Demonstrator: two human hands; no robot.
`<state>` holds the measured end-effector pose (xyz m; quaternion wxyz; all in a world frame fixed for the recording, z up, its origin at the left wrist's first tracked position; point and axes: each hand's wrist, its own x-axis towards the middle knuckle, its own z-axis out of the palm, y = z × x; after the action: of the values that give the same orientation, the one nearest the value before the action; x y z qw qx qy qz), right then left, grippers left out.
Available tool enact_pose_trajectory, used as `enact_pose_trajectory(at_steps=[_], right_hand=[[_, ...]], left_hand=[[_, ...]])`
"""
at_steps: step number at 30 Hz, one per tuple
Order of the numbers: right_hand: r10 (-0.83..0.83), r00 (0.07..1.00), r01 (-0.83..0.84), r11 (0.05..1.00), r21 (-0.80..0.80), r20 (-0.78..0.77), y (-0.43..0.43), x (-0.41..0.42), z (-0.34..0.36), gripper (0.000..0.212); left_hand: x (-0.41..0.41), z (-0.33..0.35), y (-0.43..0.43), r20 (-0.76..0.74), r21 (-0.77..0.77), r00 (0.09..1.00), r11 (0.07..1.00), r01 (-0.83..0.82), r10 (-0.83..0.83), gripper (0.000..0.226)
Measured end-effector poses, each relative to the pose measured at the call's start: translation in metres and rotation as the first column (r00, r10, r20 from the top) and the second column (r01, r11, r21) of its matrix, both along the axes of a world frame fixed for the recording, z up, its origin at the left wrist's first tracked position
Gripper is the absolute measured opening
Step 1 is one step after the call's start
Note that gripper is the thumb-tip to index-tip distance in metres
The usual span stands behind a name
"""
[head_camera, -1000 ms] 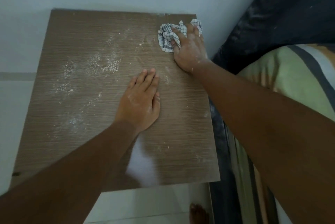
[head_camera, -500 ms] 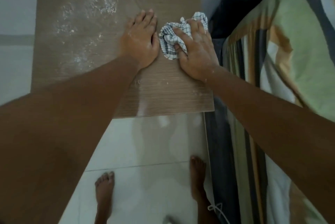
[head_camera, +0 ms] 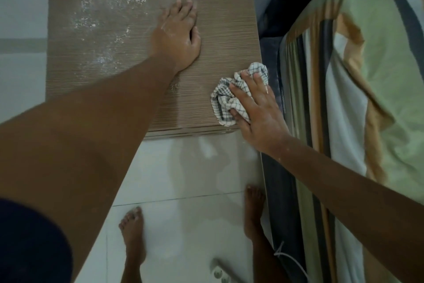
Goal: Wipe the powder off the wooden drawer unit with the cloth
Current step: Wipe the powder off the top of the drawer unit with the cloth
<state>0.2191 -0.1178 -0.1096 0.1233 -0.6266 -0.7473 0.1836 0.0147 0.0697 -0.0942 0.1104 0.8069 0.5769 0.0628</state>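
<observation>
A striped bedspread point(head_camera: 367, 99) covers the bed beside a wooden drawer unit point(head_camera: 218, 19), whose top carries white powder point(head_camera: 110, 12) on its left half. The left hand point(head_camera: 176, 37) lies flat, fingers spread, gripping nothing. The right hand point(head_camera: 257, 106) presses a bunched checked cloth point(head_camera: 226, 99) at the top's near right corner, fingers seemingly curled into it.
</observation>
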Motion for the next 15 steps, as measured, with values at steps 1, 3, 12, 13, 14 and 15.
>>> enact_pose_trajectory(at_steps=[1,3,12,13,14,15], right_hand=[[-0.001,1.0,0.001,1.0,-0.003,-0.013,-0.006,0.001,0.0,0.057],[0.01,0.999,-0.011,1.0,-0.007,-0.037,-0.017,0.003,-0.001,0.059],[0.014,0.996,-0.026,0.989,-0.143,-0.083,-0.068,0.004,0.018,0.077],[0.032,0.995,-0.049,0.982,-0.184,-0.093,-0.072,0.003,0.025,0.079],[0.054,0.993,-0.079,0.968,-0.238,-0.109,-0.078,0.0,0.031,0.081],[0.076,0.988,-0.113,0.948,-0.298,-0.132,-0.083,-0.003,0.035,0.083]], left_hand=[[0.0,0.001,-0.001,-0.003,-0.002,1.0,1.0,0.002,-0.002,0.059],[0.001,0.003,-0.003,-0.006,-0.003,1.0,1.0,0.01,-0.01,0.059],[0.002,0.004,-0.006,0.021,-0.017,1.0,1.0,0.003,-0.003,0.06],[0.002,0.005,-0.005,0.026,-0.02,1.0,1.0,0.001,-0.001,0.06],[0.002,0.005,-0.005,0.027,-0.022,1.0,1.0,0.0,0.001,0.06],[0.002,0.006,-0.006,0.033,-0.024,0.999,1.0,-0.001,0.002,0.06]])
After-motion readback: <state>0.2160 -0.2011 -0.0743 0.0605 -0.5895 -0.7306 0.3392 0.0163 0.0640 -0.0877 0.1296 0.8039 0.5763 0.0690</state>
